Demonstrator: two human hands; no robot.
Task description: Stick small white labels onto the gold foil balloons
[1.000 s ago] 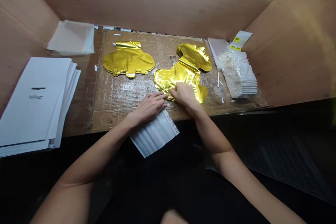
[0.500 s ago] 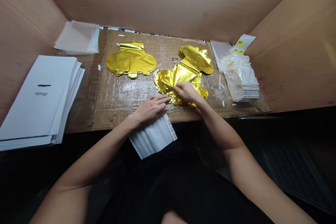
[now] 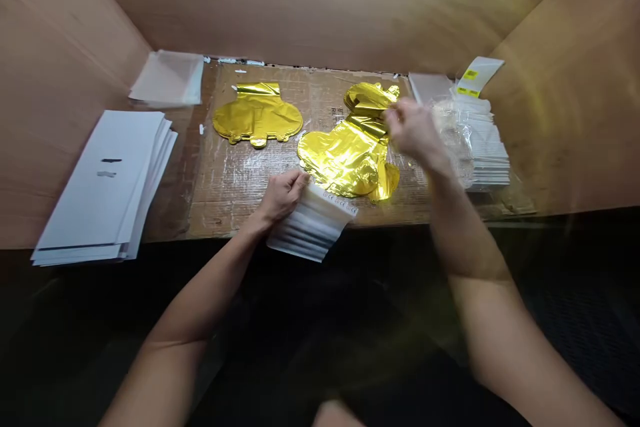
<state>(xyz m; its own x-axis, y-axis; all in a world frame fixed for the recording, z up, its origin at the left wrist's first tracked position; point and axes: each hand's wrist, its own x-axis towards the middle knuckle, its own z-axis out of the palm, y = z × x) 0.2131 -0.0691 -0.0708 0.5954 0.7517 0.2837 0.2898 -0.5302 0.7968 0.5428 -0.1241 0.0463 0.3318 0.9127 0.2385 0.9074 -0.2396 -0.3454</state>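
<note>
My left hand (image 3: 284, 195) is closed at the table's front edge, gripping the corner of a translucent plastic bag (image 3: 307, 227) with a printed strip along its top. The bag hangs partly over the edge. Flat gold foil balloons (image 3: 345, 160) lie spread just beyond it, shiny and creased. My right hand (image 3: 413, 130), smeared by motion, is raised at the right of this foil. Its fingers are curled, and the fingertips appear to pinch a fold of gold foil balloon. To the left, a neat stack of gold foil balloons (image 3: 257, 117) lies on the cardboard (image 3: 225, 207).
White sheets (image 3: 105, 180) are stacked at left, below clear bags (image 3: 167, 77). At right stand a bundle of white packets (image 3: 487, 147) and a label strip with yellow marks (image 3: 477, 77). Wooden panels (image 3: 320, 7) enclose the back and sides.
My right hand has moved up and right from the crumpled foil, which now lies flatter. My left hand has gone from lying flat to closed on the bag, which has swung rightward.
</note>
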